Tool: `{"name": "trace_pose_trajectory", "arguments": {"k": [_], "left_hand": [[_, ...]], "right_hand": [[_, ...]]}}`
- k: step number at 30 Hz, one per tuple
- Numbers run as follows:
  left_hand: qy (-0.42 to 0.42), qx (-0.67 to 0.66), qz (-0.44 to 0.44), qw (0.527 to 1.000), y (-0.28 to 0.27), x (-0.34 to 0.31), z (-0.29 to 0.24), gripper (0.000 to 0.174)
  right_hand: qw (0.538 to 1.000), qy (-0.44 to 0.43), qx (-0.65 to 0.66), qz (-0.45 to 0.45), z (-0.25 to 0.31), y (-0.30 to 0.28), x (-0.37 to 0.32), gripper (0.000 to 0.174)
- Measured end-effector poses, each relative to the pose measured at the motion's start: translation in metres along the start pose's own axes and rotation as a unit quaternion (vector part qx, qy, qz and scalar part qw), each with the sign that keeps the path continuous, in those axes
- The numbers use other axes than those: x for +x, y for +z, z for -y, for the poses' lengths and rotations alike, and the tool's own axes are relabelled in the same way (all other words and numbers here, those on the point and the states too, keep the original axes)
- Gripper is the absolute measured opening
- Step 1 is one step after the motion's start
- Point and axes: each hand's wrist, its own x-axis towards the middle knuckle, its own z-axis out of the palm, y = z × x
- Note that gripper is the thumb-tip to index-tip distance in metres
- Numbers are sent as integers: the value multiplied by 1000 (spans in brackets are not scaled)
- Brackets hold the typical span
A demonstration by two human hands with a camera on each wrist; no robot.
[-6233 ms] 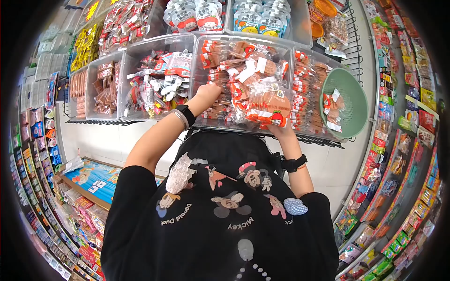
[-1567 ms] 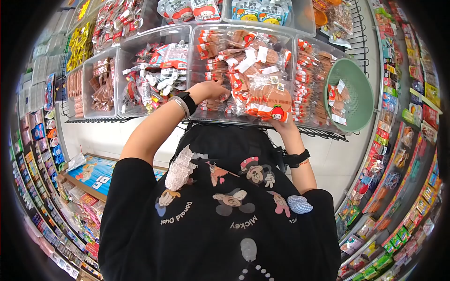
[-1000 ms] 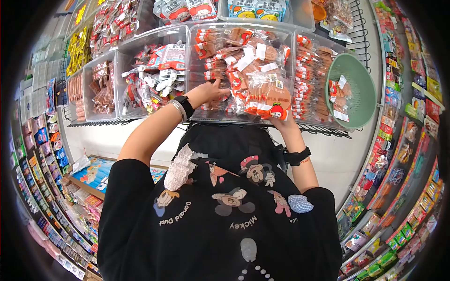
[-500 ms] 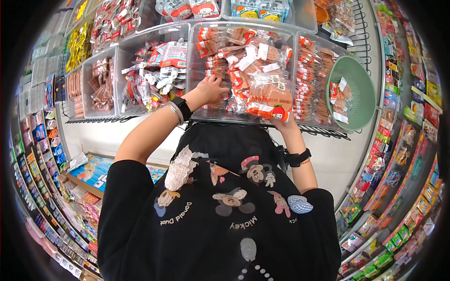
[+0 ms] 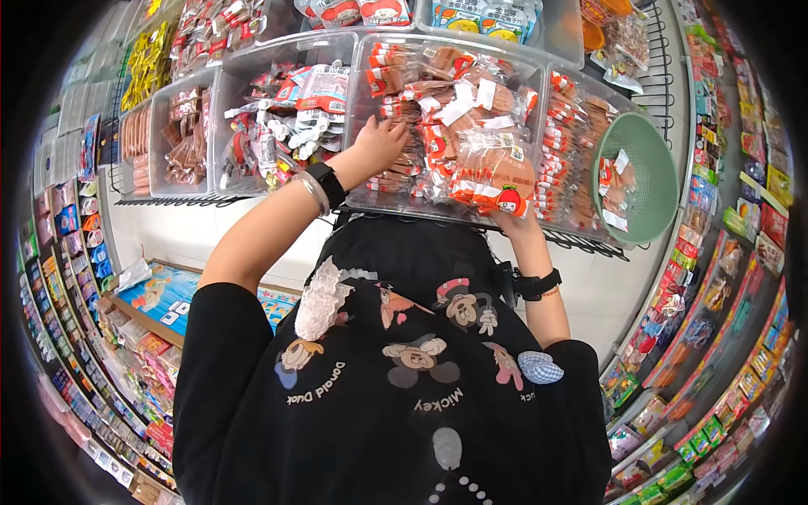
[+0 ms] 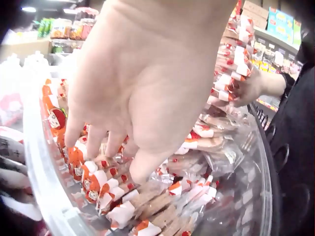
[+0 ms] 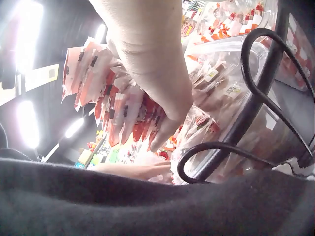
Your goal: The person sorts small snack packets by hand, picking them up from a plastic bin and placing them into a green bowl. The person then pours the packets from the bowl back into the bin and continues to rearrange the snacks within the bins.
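My right hand (image 5: 515, 224) grips a stack of flat snack packets (image 5: 495, 172) at the near side of a clear plastic bin (image 5: 360, 93). These are clear wrappers with brown round slices and a red cartoon-fruit label. In the right wrist view the thumb lies across the fanned packet edges (image 7: 118, 105). Over the bin's left side, my left hand (image 5: 380, 149) reaches down with fingers spread. Its fingertips touch a standing row of the same packets (image 6: 106, 184) in the left wrist view. More packets (image 5: 471, 101) lie loose behind the held stack.
Right of this bin, another bin holds packets in rows (image 5: 562, 143), with a green colander (image 5: 661, 189) with a few packets at its end. To the left stands a bin of pouches (image 5: 295, 118). A black wire rack edge (image 7: 266, 83) runs along the front.
My left hand has moved farther back along the packet row, its fingers shifting over the packets. The right hand keeps its hold on the stack. The head view has shifted slightly.
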Motion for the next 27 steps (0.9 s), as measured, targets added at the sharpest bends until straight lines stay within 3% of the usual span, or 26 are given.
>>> {"name": "trace_pose_trajectory", "arguments": {"k": [1, 3, 4, 6, 7, 8, 9, 10, 12, 13, 14, 15, 17, 19, 22, 23, 24, 27], "left_hand": [[-2, 49, -8, 999, 10, -2, -2, 48], [-3, 98, -16, 995, 19, -4, -1, 51], [-7, 90, 25, 996, 17, -6, 1, 53], [-11, 83, 66, 994, 18, -10, 4, 54], [1, 86, 56, 995, 21, -12, 7, 54], [12, 90, 46, 995, 23, -12, 8, 54], [12, 92, 46, 995, 23, -10, 10, 54], [17, 91, 55, 994, 24, -8, 11, 52], [21, 90, 65, 994, 16, -4, 13, 49], [15, -3, 57, 998, 8, -3, 14, 47], [9, -96, 50, 994, 0, -3, 16, 45], [8, -95, 51, 994, -6, -6, 19, 45], [-12, -205, -78, 976, -14, -16, 23, 33], [-5, -196, -93, 976, -19, -30, 27, 32], [2, -175, -108, 979, -17, -44, 18, 28], [6, -163, -106, 981, -15, -47, 14, 25], [3, -165, -107, 980, -12, -48, 8, 25], [-3, -95, -26, 995, 16, -42, -9, 18]], "right_hand": [[1000, 0, 0, 1, 3, 3, 0, 44], [961, -48, 269, 40, 10, 10, -2, 53], [961, -48, 268, 39, 7, 7, 0, 53], [922, 104, 370, -45, -2, 1, 5, 53], [922, 103, 370, -45, -3, -2, 3, 53], [989, 15, 150, 2, -2, -4, 1, 55], [993, -75, -80, 47, 0, -4, -1, 57], [993, -76, -80, 47, 3, -2, -1, 57], [999, 41, -14, -20, 8, 4, -1, 71], [999, 40, -13, -20, 10, 3, -5, 71], [995, -14, -94, -15, 12, 2, -10, 74], [982, -68, -174, -11, 12, 1, -13, 78], [981, -86, -171, -6, -2, -7, -10, 80], [980, -104, -169, 0, -22, -13, -6, 82], [995, -34, -98, -15, -18, -7, 1, 78], [996, 48, 66, -48, 1, 2, 2, 75], [962, 129, 226, -80, 15, 9, 2, 72], [961, 158, 212, -82, 11, 7, 3, 64]]}}
